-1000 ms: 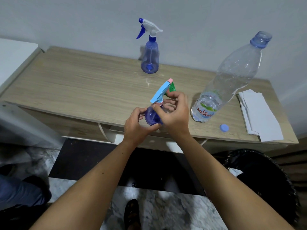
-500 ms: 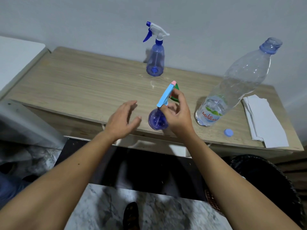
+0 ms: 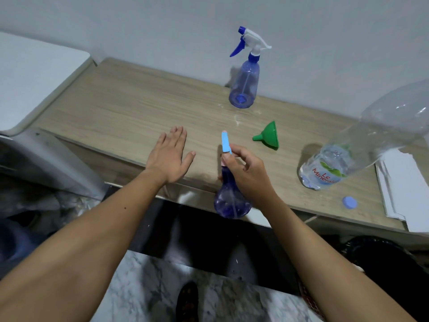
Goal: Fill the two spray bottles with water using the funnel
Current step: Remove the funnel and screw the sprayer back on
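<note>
At the table's (image 3: 120, 108) front edge, the right hand (image 3: 248, 173) is gripping a translucent blue spray bottle with a light-blue trigger head (image 3: 232, 201) by its neck, its round base hanging past the edge. The left hand (image 3: 170, 156) is hovering just beside it, fingers spread, holding nothing. A second blue spray bottle, white-headed (image 3: 245, 89), is standing near the back edge. A green funnel (image 3: 269, 135) is lying on its side between them, right of the held bottle.

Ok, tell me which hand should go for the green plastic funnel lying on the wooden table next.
Left, probably. The left hand is open and empty over the wooden table, while the right hand grips the neck of the blue spray bottle with the light-blue trigger. The green plastic funnel does lie nearer the right hand.
</note>
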